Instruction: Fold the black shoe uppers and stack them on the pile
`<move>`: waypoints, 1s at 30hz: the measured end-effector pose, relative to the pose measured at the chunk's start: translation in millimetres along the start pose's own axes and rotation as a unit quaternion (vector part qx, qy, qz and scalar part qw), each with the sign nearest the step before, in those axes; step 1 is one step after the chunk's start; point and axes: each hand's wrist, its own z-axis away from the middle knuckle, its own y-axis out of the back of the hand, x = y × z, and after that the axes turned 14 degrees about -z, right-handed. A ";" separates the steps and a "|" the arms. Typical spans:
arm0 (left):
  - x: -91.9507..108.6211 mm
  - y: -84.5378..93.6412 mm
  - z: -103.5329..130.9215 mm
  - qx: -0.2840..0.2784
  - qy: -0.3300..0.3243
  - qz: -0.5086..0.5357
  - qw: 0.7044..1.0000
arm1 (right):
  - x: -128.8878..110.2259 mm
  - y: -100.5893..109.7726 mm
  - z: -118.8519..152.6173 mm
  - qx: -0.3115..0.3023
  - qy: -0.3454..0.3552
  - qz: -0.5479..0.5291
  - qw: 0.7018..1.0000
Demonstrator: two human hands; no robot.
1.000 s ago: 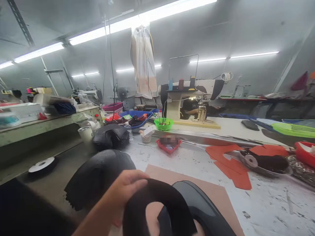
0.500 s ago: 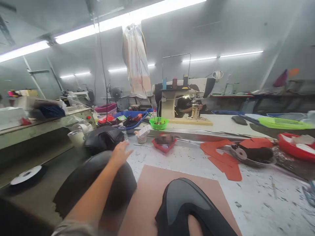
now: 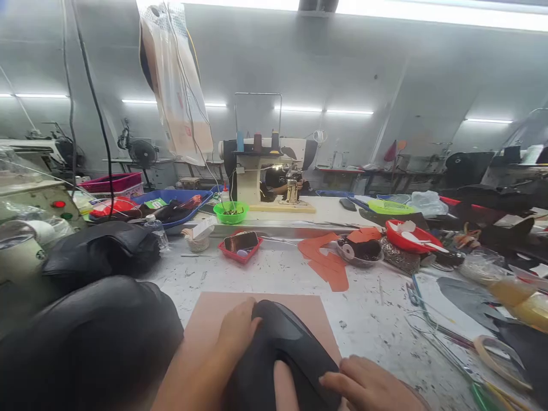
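Note:
A black curved leather piece (image 3: 295, 337) with a grey inner layer lies on the pinkish board (image 3: 209, 311) at the bottom centre. My left hand (image 3: 238, 331) is at the piece's upper left edge, fingers pressed together against it. On the lower right edge, my right hand (image 3: 363, 379) has its fingers curled onto the black material. A pinkish strip shows through the opening in the piece. To the left sits a rounded pile of black leather (image 3: 107, 337), with another folded black piece (image 3: 103, 245) behind it.
Behind stands a sewing machine (image 3: 250, 185) with a person beyond it. A red tray (image 3: 240, 257) holding a phone, a green bowl (image 3: 231, 220) and orange pieces (image 3: 329, 265) lie in front. Right are a red bowl (image 3: 413, 245) and a tape roll (image 3: 503, 365).
The view has swung to the right. My left hand has moved from above the black pile to the black piece on the board. My right hand has come into view at its right edge.

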 end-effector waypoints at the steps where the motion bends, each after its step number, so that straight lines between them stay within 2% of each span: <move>1: 8.2 5.3 8.9 0.001 -0.021 0.034 0.999 | -0.3 -0.2 -10.7 0.027 0.000 -0.018 0.999; 3: 27.4 16.7 28.9 -0.013 -0.099 0.131 0.986 | -1.4 -3.6 -30.8 0.070 0.000 -0.055 0.996; 6: 49.6 33.0 54.6 -0.045 -0.219 0.239 0.945 | -3.0 -12.9 -53.3 0.113 -0.002 -0.090 0.990; 8: 54.6 41.0 63.6 -0.052 -0.251 0.228 0.939 | -4.7 -18.7 -60.5 0.122 -0.006 -0.096 0.988; 11: 51.4 46.7 65.5 -0.054 -0.269 0.181 0.944 | -9.7 -23.4 -59.9 0.149 -0.009 -0.083 0.985; 13: 46.9 46.7 63.1 -0.071 -0.235 0.216 0.945 | -13.9 -24.5 -54.5 0.170 0.022 -0.054 0.984; 15: 43.4 44.3 60.5 -0.098 -0.147 0.317 0.932 | -16.6 -25.3 -48.0 0.173 0.075 -0.029 0.982; 18: 42.6 38.4 58.2 -0.143 -0.044 0.475 0.867 | -16.6 -27.7 -41.1 0.155 0.104 -0.017 0.982; 20: 46.0 34.8 57.3 -0.158 -0.023 0.532 0.831 | -16.0 -29.9 -39.9 0.153 0.083 -0.014 0.985; 21: 48.6 33.4 57.0 -0.156 -0.017 0.545 0.823 | -16.2 -30.8 -40.4 0.158 0.071 -0.013 0.985; 24: 56.0 32.6 55.9 -0.136 0.000 0.541 0.830 | -20.1 -31.1 -45.1 0.183 0.044 -0.017 0.982; 26: 56.7 34.9 55.3 -0.143 0.012 0.530 0.836 | -24.1 -29.9 -48.3 0.200 0.043 -0.026 0.979; 28: 51.7 39.2 55.0 -0.138 0.020 0.510 0.849 | -27.0 -29.8 -47.8 0.165 0.078 -0.055 0.982; 30: 41.0 45.2 56.3 -0.093 0.006 0.468 0.879 | -27.5 -32.9 -39.8 0.116 0.112 -0.112 0.981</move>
